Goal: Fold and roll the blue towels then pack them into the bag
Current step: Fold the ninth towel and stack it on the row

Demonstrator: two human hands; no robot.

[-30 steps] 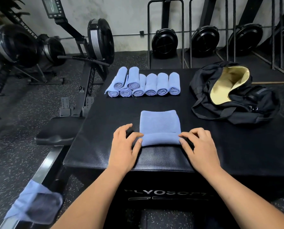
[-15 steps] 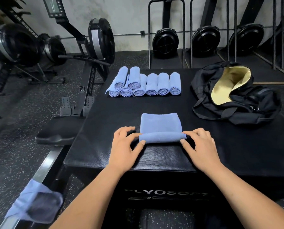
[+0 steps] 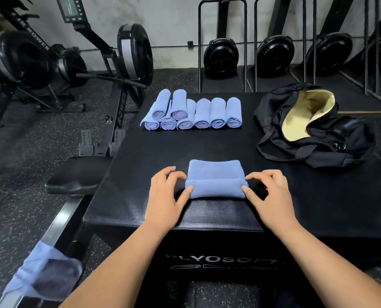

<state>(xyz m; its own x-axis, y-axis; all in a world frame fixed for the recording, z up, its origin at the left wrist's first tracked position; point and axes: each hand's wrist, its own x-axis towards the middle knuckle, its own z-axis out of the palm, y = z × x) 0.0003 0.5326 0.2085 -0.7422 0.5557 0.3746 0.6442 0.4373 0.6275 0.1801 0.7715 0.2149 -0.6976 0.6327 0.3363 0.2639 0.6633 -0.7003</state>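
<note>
Blue and partly rolled, the towel (image 3: 216,181) lies near the front edge of a black plyo box (image 3: 207,143), its near part a thick roll and its far part flat. The left hand (image 3: 165,196) and right hand (image 3: 271,196) each pinch one end of the roll, thumb at the near side and curled fingers arched over the far side. White letters on the box front read "PLYOSOFT" (image 3: 222,258), and a rowing machine rail (image 3: 120,107) to the left is marked "ROWER". At the box's far edge sit eight rolled towels (image 3: 201,113), six in a row and two on top at the left. A black duffel bag (image 3: 331,141) slumps at far right, its mouth open on pale yellow lining (image 3: 305,116).
</note>
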